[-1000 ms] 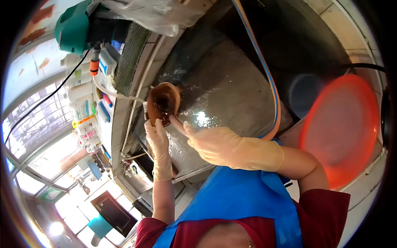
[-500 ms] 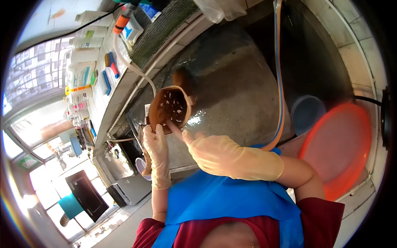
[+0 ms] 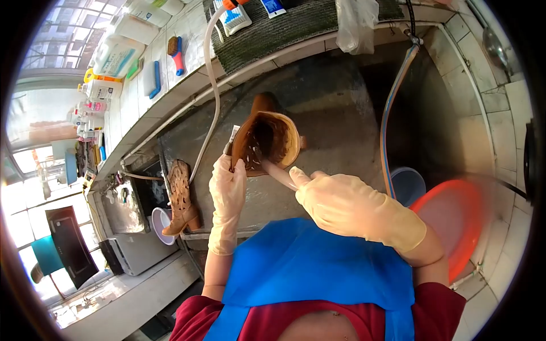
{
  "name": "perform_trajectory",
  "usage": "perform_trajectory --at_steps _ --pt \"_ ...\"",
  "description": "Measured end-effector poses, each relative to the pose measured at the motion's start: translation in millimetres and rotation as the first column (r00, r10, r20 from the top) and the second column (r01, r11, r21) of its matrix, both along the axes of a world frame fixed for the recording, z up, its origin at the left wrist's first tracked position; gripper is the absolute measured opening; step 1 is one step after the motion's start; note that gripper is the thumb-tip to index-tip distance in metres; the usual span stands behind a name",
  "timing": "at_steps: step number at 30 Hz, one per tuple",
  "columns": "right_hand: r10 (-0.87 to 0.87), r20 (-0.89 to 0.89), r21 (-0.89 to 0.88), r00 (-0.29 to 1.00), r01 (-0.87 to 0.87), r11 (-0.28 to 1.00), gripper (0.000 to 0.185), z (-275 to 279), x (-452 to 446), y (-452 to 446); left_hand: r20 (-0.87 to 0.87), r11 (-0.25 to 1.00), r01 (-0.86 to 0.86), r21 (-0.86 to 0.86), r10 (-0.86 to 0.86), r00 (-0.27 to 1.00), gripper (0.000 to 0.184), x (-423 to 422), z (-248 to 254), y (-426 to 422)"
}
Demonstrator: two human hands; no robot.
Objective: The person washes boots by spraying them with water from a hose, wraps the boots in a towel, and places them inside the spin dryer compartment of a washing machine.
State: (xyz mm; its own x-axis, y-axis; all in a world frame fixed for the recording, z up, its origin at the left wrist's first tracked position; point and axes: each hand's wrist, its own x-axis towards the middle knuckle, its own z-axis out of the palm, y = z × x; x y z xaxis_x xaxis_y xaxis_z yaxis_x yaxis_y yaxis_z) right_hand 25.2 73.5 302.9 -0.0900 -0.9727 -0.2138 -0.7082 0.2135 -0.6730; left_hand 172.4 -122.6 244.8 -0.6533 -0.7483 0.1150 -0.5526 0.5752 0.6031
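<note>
My gloved left hand (image 3: 228, 184) is closed on the near left rim of a brown boot (image 3: 243, 142), whose wide opening faces me. The toe of this boot points away over the wet grey slab. In my gloved right hand (image 3: 350, 207) is a pale hose (image 3: 278, 173), gripped near its end, which reaches into the boot's opening. The tip of the hose is hidden inside the shaft. A second brown boot (image 3: 181, 199) with cut-out patterns and a heel stands at the left, apart from both hands.
The grey slab (image 3: 335, 136) lies under the held boot. A striped hose (image 3: 389, 113) hangs at the right, by a grey bucket (image 3: 406, 184) and an orange-red basin (image 3: 455, 221). On the left ledge are a brush (image 3: 177, 55) and several bottles. A white basin (image 3: 161, 224) sits at lower left.
My view has shifted, so the second boot now shows fully. The held boot's opening has turned more toward me, and my right hand has drawn back, with more hose showing.
</note>
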Motion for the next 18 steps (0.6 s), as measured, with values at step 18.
perform_trajectory --at_steps 18 --pt "0.119 -0.041 0.271 0.992 -0.103 0.957 0.054 35 -16 -27 0.004 0.989 0.149 -0.021 -0.149 0.989 0.012 3 5 -5"
